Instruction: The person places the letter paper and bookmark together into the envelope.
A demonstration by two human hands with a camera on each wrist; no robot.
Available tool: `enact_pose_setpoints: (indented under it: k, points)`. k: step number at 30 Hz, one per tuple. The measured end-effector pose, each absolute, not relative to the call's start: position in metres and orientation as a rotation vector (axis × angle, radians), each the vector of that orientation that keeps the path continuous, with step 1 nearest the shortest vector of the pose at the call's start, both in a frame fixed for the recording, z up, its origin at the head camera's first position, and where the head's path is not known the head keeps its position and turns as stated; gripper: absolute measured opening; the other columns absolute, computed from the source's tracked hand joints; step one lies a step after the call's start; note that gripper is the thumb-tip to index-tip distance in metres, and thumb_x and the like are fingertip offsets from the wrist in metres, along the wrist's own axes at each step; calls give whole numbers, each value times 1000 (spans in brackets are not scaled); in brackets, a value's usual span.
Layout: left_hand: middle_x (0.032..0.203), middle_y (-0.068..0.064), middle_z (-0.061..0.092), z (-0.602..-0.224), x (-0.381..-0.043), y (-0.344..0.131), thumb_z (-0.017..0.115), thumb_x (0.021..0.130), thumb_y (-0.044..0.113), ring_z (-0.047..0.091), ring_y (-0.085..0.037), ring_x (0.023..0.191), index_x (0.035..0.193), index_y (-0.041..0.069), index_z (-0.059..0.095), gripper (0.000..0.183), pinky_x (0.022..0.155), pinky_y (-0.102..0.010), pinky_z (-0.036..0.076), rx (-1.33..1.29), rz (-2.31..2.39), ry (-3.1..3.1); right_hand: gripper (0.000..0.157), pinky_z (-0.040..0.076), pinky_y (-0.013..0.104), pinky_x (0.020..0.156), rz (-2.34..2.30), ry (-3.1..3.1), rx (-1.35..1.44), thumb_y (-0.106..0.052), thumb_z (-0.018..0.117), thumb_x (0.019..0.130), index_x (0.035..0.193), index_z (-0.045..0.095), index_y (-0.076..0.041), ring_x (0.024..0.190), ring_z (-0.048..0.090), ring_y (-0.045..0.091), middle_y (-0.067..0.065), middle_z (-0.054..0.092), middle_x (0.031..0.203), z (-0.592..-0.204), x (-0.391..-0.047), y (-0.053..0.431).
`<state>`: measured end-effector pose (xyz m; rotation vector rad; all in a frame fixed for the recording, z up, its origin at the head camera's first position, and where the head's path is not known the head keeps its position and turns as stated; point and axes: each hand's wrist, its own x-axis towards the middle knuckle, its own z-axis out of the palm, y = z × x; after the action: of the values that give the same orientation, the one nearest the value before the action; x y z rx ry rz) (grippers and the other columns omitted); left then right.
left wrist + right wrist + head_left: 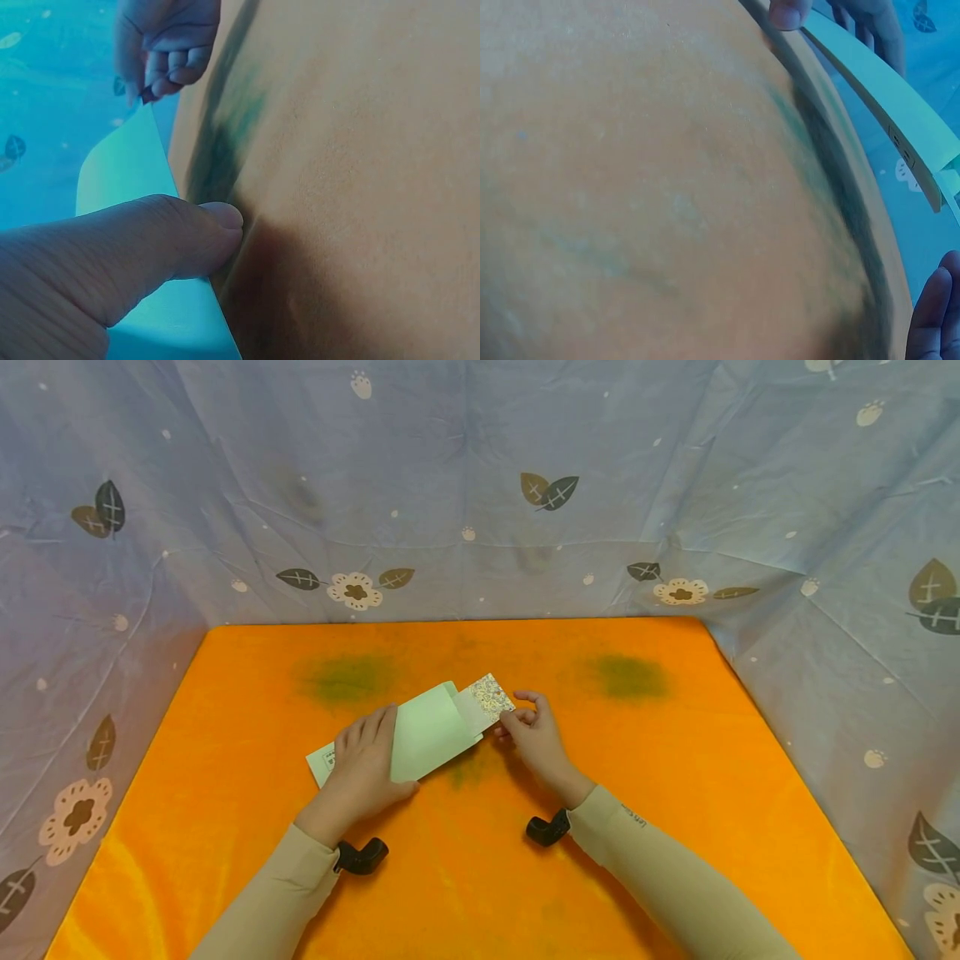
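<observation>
A slim pale green paper box (431, 735) lies slanted in front of me in the head view, its open end up and to the right. My left hand (363, 772) grips it across its lower left part, the thumb (191, 236) along the near edge. Out of the open end sticks a card with a gold-and-grey pattern (491, 696) and a plain whitish band (470, 710). The outer corner of this card is pinched by my right hand (542, 743), between thumb and fingers. The rest of the card is hidden in the box. Dark print shows on the box's narrow side (900, 146).
An orange cloth (465, 893) with greenish patches covers the table. Blue-grey curtains (465, 485) with leaf and flower prints stand at the back and both sides. Each wrist carries a black camera, one at the left sleeve (362, 857), one at the right sleeve (547, 828).
</observation>
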<state>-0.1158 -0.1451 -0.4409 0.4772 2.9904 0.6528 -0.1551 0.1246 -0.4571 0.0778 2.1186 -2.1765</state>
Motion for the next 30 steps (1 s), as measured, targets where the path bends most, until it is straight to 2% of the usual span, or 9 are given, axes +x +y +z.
enact_pose_setpoints:
  k: [11,18,30]
  points:
    - [154,-20,22,-441,-117,-145,84,70,45,22,-43,135,154,2,13,118,107,-60,15,480,654,2994,43,55,45,79,-2183,2095,74,-8,57,98,136,39,-3,87,61,45,20,61,93,-459,-157,126]
    - [154,-20,22,-440,-117,-145,85,70,45,22,-43,135,154,2,13,118,107,-60,15,476,654,2994,40,50,54,87,-2177,2045,64,-11,57,98,134,40,-5,96,56,52,30,57,100,-452,-154,126]
    - [154,-20,22,-440,-116,-147,85,70,45,22,-44,135,154,2,13,119,107,-60,15,478,658,2999,31,55,46,80,-2167,2105,59,-8,57,98,126,46,-10,88,62,44,20,61,92,-458,-154,122]
